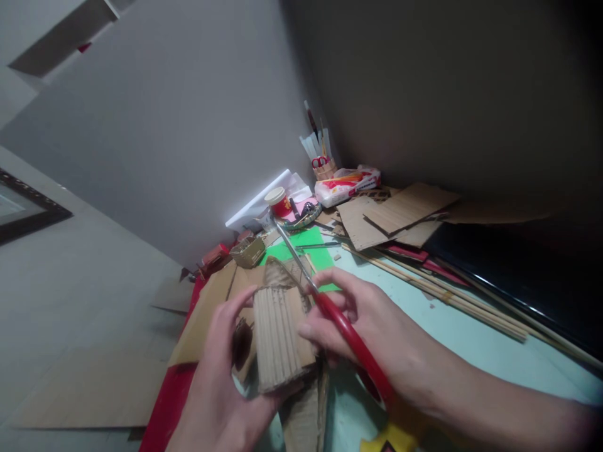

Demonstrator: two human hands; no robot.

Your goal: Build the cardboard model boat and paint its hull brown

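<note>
A pale blue tabletop (424, 315) spreads beneath and to the right of both hands. A glossy black panel (499, 276) lies beyond the right forearm, and loose cardboard sheets (409, 208) overlap ahead of the right hand, off to its right. Long thin sticks (490, 319) run between that hand and the panel. The left hand (220, 380) grasps a ridged cardboard block (277, 336) from its left side and below; the right hand (372, 320) has its thumb and fingers against the block's right side. The block is thus between the two hands. Red-handled scissors (342, 326) lie across the right hand, which carries them, their blades pointing away from it. Past the fingertips lies a green sheet (323, 258). Farther ahead of the hands are a packet (348, 186), a small brown box (248, 252) and a red cup (279, 203).
</note>
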